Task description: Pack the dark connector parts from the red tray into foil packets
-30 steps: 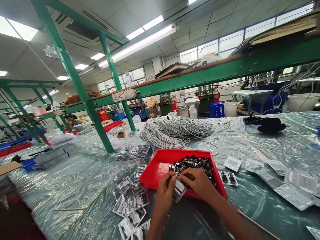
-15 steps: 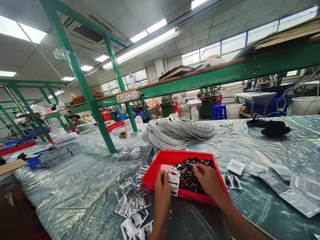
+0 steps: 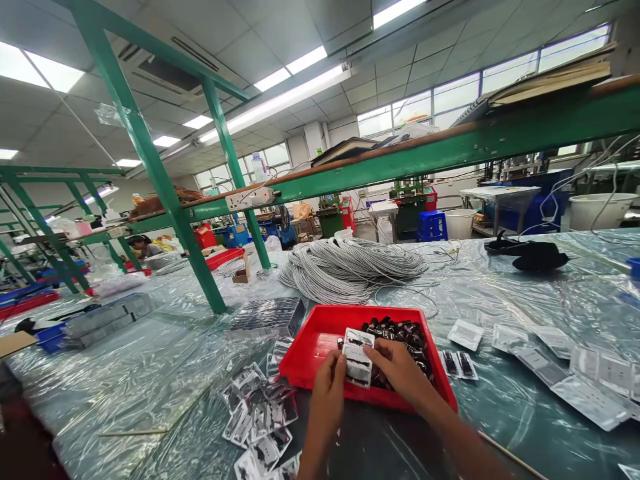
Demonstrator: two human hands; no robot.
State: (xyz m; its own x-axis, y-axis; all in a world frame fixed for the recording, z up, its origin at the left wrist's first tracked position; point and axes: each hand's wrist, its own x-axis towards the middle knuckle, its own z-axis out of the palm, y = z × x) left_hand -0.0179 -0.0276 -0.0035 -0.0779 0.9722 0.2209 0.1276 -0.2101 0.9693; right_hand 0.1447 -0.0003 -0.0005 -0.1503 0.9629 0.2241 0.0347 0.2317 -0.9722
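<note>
My left hand (image 3: 327, 385) is closed on the edge of a small white blister packet (image 3: 358, 367) with dark pieces in it, held tilted over the red tray (image 3: 306, 352). At the packet's right edge, the fingertips of my right hand (image 3: 395, 363) are pinched together against it. Whatever they hold is hidden. Many small shiny black parts (image 3: 407, 333) fill the right side of the tray, beneath and behind my right hand. Left of the tray lies a loose pile of similar packets (image 3: 260, 417).
Two-pocket packets with black parts (image 3: 459, 365) and flat white packets (image 3: 537, 360) lie to the right. Behind the tray sits a large coil of grey cable (image 3: 350, 267). Thin sticks (image 3: 133, 433) rest on the plastic-covered table. A green post (image 3: 175, 213) rises at left.
My right hand has moved left from the black parts to the packet. The packet in my left hand has shifted slightly right. The whole view has drifted slightly.
</note>
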